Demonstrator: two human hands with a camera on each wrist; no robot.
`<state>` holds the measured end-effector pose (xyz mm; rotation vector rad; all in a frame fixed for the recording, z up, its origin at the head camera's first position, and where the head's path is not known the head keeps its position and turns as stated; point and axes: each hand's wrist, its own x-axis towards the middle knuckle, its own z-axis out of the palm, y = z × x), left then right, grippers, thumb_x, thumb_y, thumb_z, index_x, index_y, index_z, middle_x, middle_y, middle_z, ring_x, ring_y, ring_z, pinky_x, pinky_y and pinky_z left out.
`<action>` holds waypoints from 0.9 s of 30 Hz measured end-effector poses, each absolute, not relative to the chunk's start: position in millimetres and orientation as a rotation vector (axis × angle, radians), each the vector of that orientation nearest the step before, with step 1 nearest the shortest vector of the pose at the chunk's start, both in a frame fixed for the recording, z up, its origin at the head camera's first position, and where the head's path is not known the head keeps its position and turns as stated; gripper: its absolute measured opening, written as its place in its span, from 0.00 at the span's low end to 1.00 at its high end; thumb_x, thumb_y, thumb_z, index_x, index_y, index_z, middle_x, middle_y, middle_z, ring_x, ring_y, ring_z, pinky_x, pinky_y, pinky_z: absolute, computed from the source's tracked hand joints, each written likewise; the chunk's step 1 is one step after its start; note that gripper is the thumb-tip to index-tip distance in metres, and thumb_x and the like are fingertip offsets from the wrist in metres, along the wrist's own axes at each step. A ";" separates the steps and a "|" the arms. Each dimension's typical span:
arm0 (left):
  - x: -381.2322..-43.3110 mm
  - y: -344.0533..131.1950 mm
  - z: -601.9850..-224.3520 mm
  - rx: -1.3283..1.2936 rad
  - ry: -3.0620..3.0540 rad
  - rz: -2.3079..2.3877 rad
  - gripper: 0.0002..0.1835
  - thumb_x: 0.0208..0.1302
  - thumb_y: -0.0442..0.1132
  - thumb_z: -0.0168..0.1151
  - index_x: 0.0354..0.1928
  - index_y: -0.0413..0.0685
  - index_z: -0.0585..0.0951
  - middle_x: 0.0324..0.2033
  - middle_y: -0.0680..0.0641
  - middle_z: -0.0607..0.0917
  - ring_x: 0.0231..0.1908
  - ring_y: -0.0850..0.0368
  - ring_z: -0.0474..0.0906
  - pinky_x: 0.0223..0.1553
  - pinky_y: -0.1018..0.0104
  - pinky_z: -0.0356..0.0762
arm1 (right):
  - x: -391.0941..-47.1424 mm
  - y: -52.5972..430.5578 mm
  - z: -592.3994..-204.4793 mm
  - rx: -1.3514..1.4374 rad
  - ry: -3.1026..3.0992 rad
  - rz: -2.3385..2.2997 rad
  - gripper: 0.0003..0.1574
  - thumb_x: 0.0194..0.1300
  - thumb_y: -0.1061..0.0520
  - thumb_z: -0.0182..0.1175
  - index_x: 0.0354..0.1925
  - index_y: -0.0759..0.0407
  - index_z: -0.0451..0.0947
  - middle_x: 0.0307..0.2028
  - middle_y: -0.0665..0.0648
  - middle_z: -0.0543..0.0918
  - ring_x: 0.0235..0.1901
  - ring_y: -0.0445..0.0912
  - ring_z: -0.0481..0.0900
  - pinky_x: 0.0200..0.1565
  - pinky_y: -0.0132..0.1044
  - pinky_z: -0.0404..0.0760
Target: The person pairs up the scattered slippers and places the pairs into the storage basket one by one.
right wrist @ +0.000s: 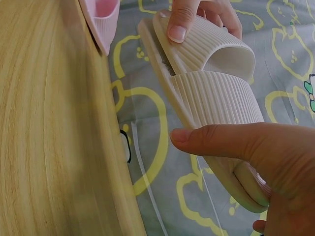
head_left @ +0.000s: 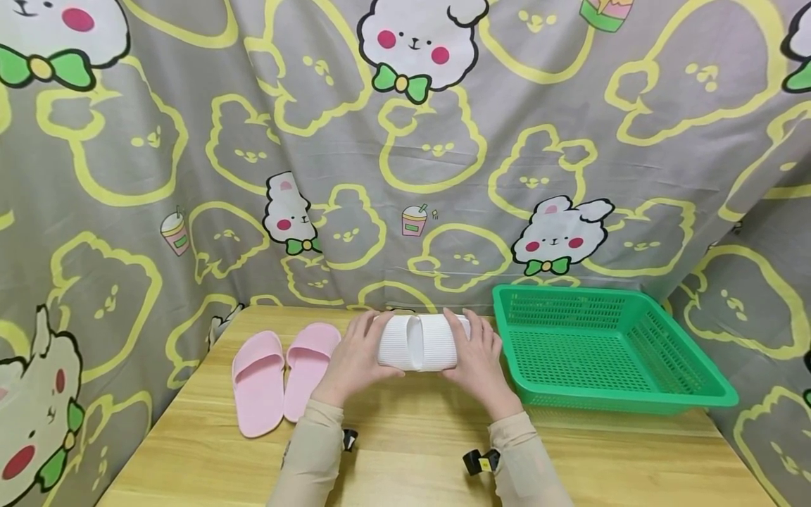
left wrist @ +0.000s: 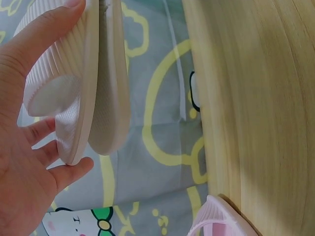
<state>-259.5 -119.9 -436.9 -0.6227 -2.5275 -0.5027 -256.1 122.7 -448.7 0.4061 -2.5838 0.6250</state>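
Two white slippers (head_left: 438, 352) with ribbed straps are held up over the table, close together. My left hand (head_left: 360, 358) grips them at the left, its thumb across a ribbed strap and its fingertips at the sole edge in the left wrist view. From the other side my right hand (head_left: 479, 358) holds them, with its thumb (right wrist: 216, 142) along the lower strap in the right wrist view; most of its other fingers are hidden there. A pair of pink slippers (head_left: 258, 394) lies on the table just left of my left hand.
A green plastic basket (head_left: 624, 396) with perforated walls stands to the right on the wooden table (head_left: 405, 451). Behind the table hangs a grey curtain (head_left: 355, 155) printed with cartoon animals. Black wrist straps show by both sleeves.
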 end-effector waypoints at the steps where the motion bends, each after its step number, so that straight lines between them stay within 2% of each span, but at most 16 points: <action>1: -259.8 -120.5 -437.1 -0.624 -2.526 -0.504 0.62 0.28 0.60 0.83 0.70 0.59 0.62 0.61 0.40 0.71 0.60 0.42 0.69 0.50 0.45 0.80 | -256.0 122.5 -448.4 0.410 -2.583 0.629 0.76 0.29 0.53 0.85 0.73 0.42 0.54 0.69 0.65 0.57 0.67 0.64 0.54 0.61 0.63 0.54; 12: -260.2 -123.7 -436.3 -0.627 -2.512 -0.542 0.61 0.27 0.58 0.84 0.69 0.54 0.66 0.60 0.41 0.71 0.60 0.42 0.70 0.54 0.45 0.78 | -254.5 121.9 -446.4 0.438 -2.588 0.635 0.75 0.31 0.52 0.84 0.74 0.41 0.53 0.71 0.65 0.54 0.69 0.63 0.51 0.63 0.65 0.52; 27: -262.1 -129.5 -436.5 -0.601 -2.534 -0.532 0.60 0.28 0.59 0.83 0.69 0.61 0.63 0.61 0.42 0.71 0.59 0.42 0.70 0.54 0.46 0.78 | -252.1 120.2 -443.0 0.434 -2.616 0.627 0.72 0.36 0.49 0.83 0.74 0.41 0.53 0.74 0.63 0.50 0.72 0.62 0.47 0.64 0.67 0.51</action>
